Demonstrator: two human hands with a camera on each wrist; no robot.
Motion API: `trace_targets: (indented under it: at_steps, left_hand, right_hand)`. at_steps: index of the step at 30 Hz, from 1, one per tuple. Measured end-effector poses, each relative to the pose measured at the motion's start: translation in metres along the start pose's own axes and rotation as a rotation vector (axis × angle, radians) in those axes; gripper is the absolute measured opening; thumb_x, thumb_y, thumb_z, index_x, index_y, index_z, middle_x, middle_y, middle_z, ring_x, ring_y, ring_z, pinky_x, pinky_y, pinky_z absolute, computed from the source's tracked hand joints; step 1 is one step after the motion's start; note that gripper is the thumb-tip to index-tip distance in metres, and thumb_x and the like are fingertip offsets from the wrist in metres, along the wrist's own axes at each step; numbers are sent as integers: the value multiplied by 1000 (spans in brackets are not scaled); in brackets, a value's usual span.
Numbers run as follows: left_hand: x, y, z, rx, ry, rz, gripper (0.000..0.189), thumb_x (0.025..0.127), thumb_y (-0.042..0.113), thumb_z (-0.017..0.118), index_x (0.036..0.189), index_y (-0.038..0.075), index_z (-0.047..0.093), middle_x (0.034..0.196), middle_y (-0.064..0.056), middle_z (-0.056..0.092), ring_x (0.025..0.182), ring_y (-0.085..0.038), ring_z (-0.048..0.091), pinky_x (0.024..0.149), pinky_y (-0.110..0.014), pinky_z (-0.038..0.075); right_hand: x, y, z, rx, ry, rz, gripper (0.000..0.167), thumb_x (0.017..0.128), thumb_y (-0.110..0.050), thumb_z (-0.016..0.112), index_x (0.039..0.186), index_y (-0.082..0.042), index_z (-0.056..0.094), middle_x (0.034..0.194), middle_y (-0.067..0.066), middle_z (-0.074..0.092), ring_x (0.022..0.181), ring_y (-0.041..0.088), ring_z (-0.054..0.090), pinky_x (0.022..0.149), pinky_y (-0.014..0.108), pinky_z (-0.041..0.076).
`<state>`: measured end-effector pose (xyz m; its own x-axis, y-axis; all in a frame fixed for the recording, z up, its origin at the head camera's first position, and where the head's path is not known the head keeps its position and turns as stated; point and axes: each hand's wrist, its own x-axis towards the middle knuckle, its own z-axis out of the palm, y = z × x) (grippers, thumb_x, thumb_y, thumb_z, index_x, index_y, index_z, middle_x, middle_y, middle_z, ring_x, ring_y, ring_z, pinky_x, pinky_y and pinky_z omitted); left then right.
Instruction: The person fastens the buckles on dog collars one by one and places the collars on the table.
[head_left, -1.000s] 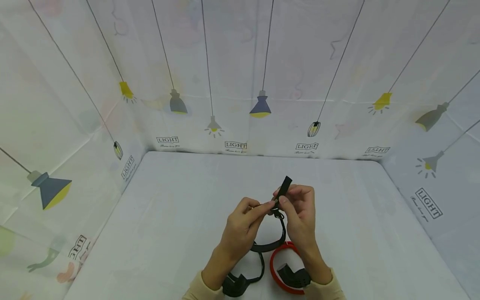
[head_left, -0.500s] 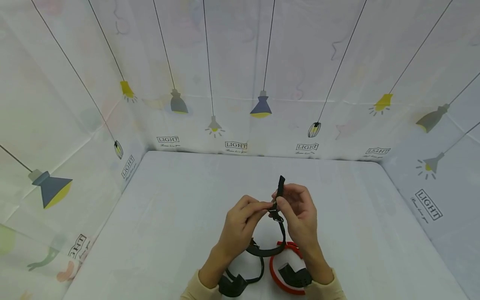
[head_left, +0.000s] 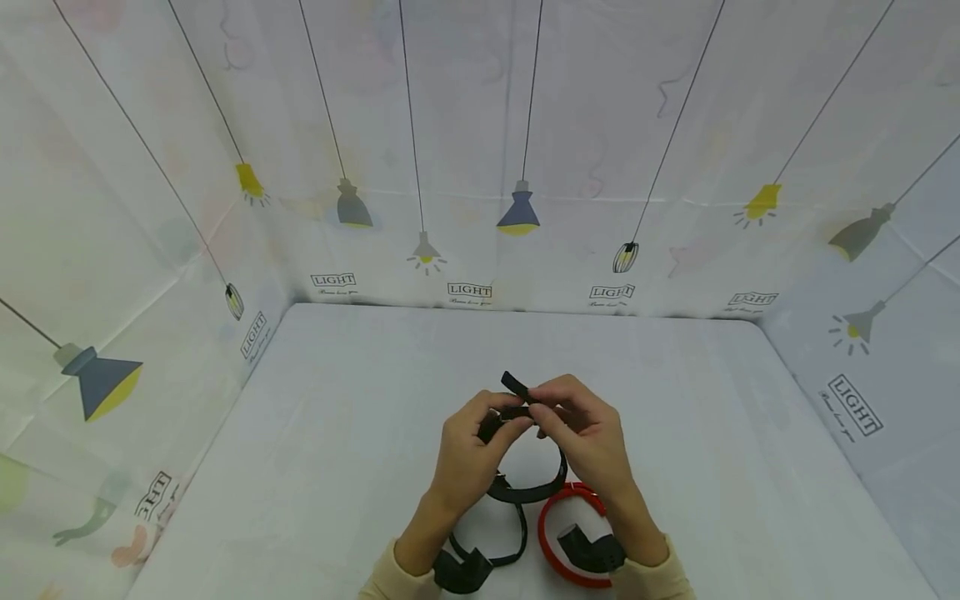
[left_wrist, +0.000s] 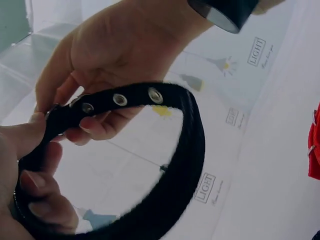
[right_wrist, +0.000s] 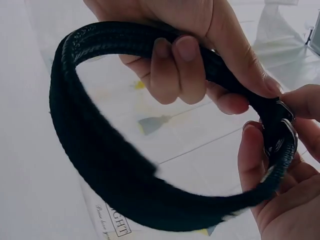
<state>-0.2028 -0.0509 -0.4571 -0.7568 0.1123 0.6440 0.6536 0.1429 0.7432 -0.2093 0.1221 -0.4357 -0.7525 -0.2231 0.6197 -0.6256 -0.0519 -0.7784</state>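
Note:
Both hands hold a black collar [head_left: 528, 494] in the air, its loop hanging below the fingers in the head view. My left hand [head_left: 467, 442] grips the band, with fingers curled round it. On the other side, my right hand [head_left: 588, 437] pinches the strap close to the left fingertips, and a short strap end [head_left: 516, 385] sticks up between them. Metal eyelets [left_wrist: 120, 99] line the strap in the left wrist view. In the right wrist view a metal buckle [right_wrist: 286, 111] sits between the fingertips of both hands, partly hidden.
On the white table [head_left: 360, 400] a red collar [head_left: 545, 546] lies below the hands, near the right wrist. Left of it is a thin black loop [head_left: 522, 533]. Black wrist cameras [head_left: 588, 550] overlap both loops. Printed sheets [head_left: 465, 100] wall in the table.
The strap end has swung from pointing up and right to up and left. My right hand has tipped leftward over the strap, and my left fingers now wrap the band.

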Motion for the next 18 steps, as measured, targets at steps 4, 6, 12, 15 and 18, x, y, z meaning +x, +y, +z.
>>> trace_targets:
  at_steps: [4, 6, 12, 15, 18]
  left_hand:
    - [-1, 3, -3, -84, -18, -219, 26, 92, 21, 74, 117, 18, 69, 108, 0, 74, 77, -7, 66, 64, -21, 52]
    - [0, 4, -6, -129, -46, -312, 27, 92, 26, 74, 119, 20, 70, 115, 1, 73, 94, -11, 71, 77, -24, 57]
    - [2, 3, -11, -207, -125, -428, 26, 93, 30, 73, 118, 21, 72, 117, 1, 72, 108, -13, 70, 90, -28, 56]
    - [2, 3, -13, -208, -127, -465, 24, 92, 30, 74, 115, 24, 73, 116, 2, 73, 105, -14, 71, 89, -28, 56]
    - [3, 4, -14, -220, -129, -489, 24, 91, 30, 75, 114, 23, 74, 116, 2, 72, 103, -15, 71, 88, -29, 56]
  right_hand:
    - [-1, -1, 0, -34, 22, 40, 26, 93, 14, 57, 115, 5, 64, 105, 0, 64, 82, 11, 66, 65, 27, 58]
    - [-1, 0, -1, -30, 31, 29, 27, 93, 15, 56, 118, 7, 64, 106, 1, 63, 81, 10, 65, 65, 27, 58]
    - [-1, -1, 0, -18, 32, 26, 28, 95, 14, 52, 121, 8, 61, 106, -1, 61, 78, 10, 63, 63, 26, 57]
    - [-1, -1, 1, -24, 27, 19, 28, 94, 14, 53, 120, 7, 62, 103, -3, 60, 75, 12, 62, 61, 27, 56]
    - [-2, -1, 1, -18, 15, -2, 30, 93, 15, 55, 121, 6, 62, 98, 0, 59, 71, 14, 61, 58, 27, 55]
